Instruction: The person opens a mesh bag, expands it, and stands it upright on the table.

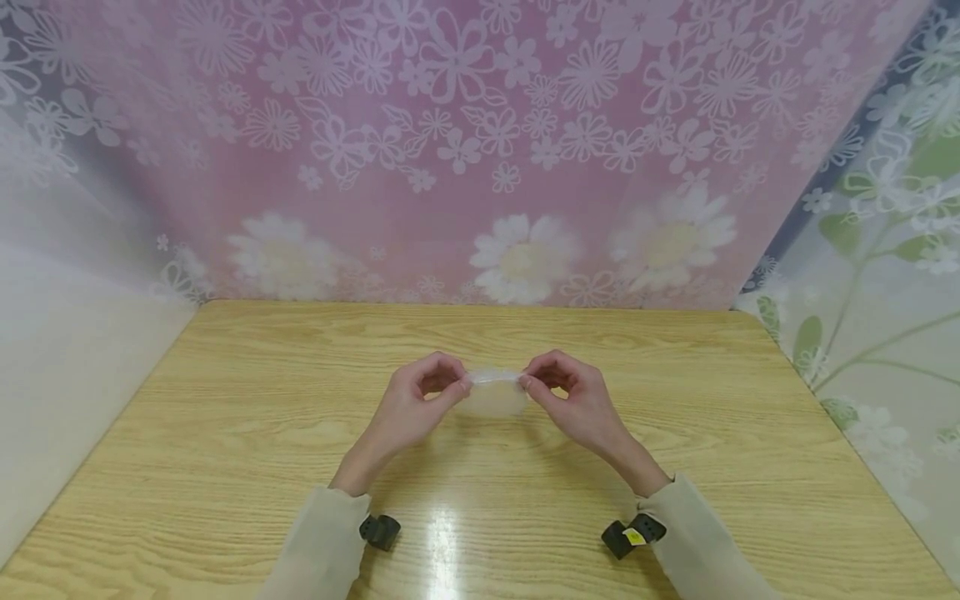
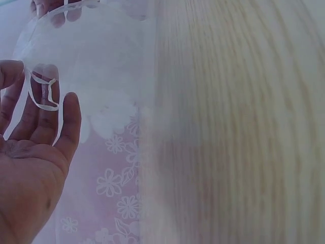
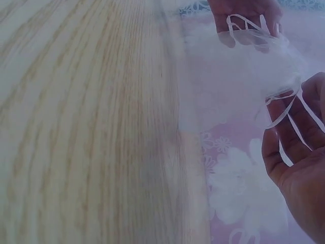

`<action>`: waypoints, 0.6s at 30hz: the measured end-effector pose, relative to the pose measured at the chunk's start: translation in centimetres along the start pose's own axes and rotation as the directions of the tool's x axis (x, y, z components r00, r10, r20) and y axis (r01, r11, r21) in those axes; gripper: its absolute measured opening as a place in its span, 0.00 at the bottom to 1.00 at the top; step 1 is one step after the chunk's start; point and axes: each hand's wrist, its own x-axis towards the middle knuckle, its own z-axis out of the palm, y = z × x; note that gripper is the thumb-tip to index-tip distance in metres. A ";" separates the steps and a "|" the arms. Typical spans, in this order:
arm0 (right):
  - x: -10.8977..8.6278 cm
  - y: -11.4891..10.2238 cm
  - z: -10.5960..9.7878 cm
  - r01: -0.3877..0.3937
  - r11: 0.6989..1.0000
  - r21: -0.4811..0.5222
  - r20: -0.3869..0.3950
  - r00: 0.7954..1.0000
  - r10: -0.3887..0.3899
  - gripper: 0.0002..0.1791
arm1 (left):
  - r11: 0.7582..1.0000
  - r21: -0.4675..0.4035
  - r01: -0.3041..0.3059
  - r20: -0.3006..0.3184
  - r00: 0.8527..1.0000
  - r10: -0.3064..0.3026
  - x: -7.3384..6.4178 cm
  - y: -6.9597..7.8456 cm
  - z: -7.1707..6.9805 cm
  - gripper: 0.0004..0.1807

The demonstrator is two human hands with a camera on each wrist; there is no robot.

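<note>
Between my two hands hangs a small translucent white pouch (image 1: 491,404), its top edge stretched and slightly bunched. It looks like a drawstring bag: a thin white string loop (image 2: 50,108) dangles by the left fingers, and another string loop (image 3: 279,121) by the right ones. My left hand (image 1: 411,402) pinches the left top corner of the pouch between thumb and forefinger. At the opposite corner my right hand (image 1: 577,404) pinches in the same way. In both wrist views the remaining fingers show behind the sheer fabric and strings, loosely bent.
A wood-grain table (image 1: 225,467) lies under the hands. Behind it stands a pink flowered curtain (image 1: 420,225), with a pale cloth (image 1: 67,333) on the left and a leafy curtain (image 1: 877,333) on the right. Each wrist wears a small black camera (image 1: 380,531).
</note>
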 end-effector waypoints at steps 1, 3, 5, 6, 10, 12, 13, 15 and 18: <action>0.0 0.0 0.0 0.001 1.000 0.002 0.001 1.000 -0.001 0.04 | 1.000 0.004 0.001 -0.002 1.000 -0.001 0.0 0.0 0.0 0.02; 0.0 0.0 0.0 0.001 1.000 0.001 0.002 1.000 -0.001 0.03 | 1.000 0.014 0.000 -0.004 1.000 0.000 0.0 -0.1 -0.1 0.01; 0.0 0.0 0.0 -0.002 1.000 -0.001 0.002 1.000 0.002 0.03 | 1.000 0.021 0.000 -0.005 1.000 0.001 0.0 -0.2 -0.1 0.02; 0.0 0.1 0.0 -0.003 1.000 -0.003 0.002 1.000 0.003 0.03 | 1.000 0.022 0.000 -0.005 1.000 0.000 0.0 -0.2 -0.1 0.02; 0.0 0.1 0.0 -0.014 1.000 -0.017 -0.004 1.000 0.013 0.03 | 1.000 0.013 -0.003 0.000 1.000 0.003 0.0 -0.4 -0.2 0.03; 0.1 0.2 0.1 -0.018 1.000 -0.024 -0.008 1.000 0.018 0.03 | 1.000 0.009 -0.005 0.000 1.000 0.005 0.0 -0.5 -0.2 0.03; 0.1 0.2 0.1 -0.020 0.999 -0.027 -0.010 1.000 0.020 0.03 | 1.000 0.006 -0.009 0.001 1.000 0.009 0.0 -0.5 -0.2 0.04; 0.1 0.2 0.1 -0.022 0.999 -0.030 -0.012 1.000 0.022 0.02 | 1.000 -0.003 -0.011 0.001 1.000 0.011 0.0 -0.5 -0.2 0.05; 0.1 0.1 0.1 -0.023 0.999 -0.035 -0.014 1.000 0.022 0.03 | 1.000 -0.001 -0.018 -0.005 1.000 0.018 -0.1 -0.6 -0.2 0.05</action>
